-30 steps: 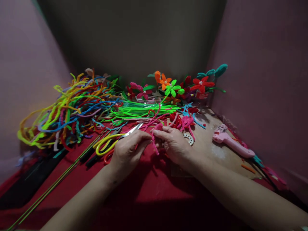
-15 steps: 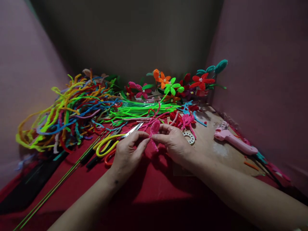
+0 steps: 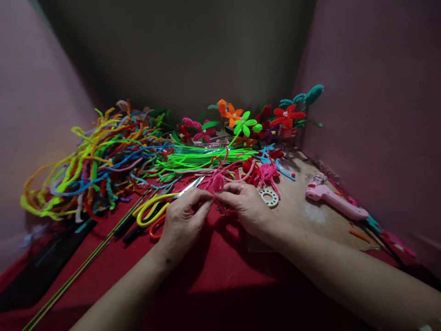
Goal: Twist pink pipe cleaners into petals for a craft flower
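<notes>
Between my two hands, over the red cloth, is a pink pipe cleaner bent into a petal-like loop, with a tail below the fingers. My left hand pinches its lower part between thumb and forefinger. Just to the right, my right hand grips the base of the loop with thumb and fingertips. Scissors with yellow handles lie beside my left hand, blades pointing away. A white disc with holes rests on the board behind my right hand. A pink pipe cleaner bundle lies behind the disc.
A tangled heap of coloured pipe cleaners fills the left side. Green pipe cleaners lie across the back, before several finished flowers. On the right, a pink glue gun rests on a brown board.
The pink loop has turned and tipped slightly between my fingers, and its tail has swung. Both hands stay close together in nearly the same place.
</notes>
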### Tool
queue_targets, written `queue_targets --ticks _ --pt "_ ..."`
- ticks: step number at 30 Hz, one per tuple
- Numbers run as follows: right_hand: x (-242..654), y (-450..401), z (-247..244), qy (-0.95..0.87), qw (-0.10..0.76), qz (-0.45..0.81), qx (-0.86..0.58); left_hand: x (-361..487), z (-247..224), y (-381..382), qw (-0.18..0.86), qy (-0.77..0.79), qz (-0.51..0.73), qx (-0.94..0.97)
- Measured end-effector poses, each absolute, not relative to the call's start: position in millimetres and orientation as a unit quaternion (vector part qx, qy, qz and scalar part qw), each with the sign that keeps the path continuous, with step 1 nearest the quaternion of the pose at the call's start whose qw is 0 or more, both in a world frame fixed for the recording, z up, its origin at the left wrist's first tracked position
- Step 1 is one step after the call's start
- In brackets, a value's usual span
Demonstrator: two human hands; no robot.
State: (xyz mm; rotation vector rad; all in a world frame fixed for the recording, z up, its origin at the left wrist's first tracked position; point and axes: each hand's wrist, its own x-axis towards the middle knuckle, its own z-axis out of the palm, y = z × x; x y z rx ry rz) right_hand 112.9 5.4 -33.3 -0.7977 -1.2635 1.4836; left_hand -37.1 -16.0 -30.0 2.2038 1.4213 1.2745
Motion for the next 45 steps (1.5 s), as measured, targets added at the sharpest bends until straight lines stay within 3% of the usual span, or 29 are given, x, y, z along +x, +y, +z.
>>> queue_targets --ticks 3,8,11,22,36,45 --pt "113 6 -32 -0.529 0.488 0.603 -0.344 -37 -25 -15 0.184 0.508 0.435 0.72" --pt "111 7 -36 -0.509 0.442 0.653 -0.345 -40 -14 -10 0.459 0.501 0.445 0.583" --pt "110 9 -38 -0.477 0.398 0.72 -0.308 -43 -16 -7 0.571 0.456 0.423 0.537" --pt "113 8 -31 -0.428 0.294 0.798 -0.307 -48 -21 -2 0.701 0.413 0.363 0.453" --pt "111 1 -37 -0.521 0.344 0.699 -0.35 -40 -17 -9 0.57 0.476 0.401 0.536" --pt "107 7 -45 -0.478 0.372 0.728 -0.323 -28 -18 -13 0.254 0.507 0.491 0.662"
